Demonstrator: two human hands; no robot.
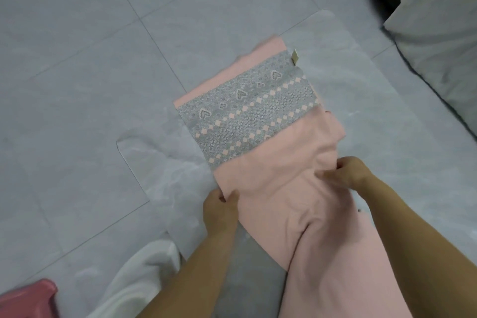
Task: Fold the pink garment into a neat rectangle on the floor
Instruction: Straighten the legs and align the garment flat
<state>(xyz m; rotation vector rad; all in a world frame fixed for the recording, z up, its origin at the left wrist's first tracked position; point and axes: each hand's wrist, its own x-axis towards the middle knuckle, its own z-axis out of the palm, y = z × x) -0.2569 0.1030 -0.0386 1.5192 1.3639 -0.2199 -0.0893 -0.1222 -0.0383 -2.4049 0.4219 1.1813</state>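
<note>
We pinch the pink garment (271,162) on the floor with both hands — left hand (219,210) on its left edge, right hand (347,171) on its right. Its long side runs away from us.

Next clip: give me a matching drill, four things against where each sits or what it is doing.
1 left hand
2 right hand
3 white cloth
4 tag

A at the far corner of the garment
B grips the garment's left edge
C lies on the floor, near left
D pinches the garment's right side

Pairs: 1-B, 2-D, 3-C, 4-A
</note>
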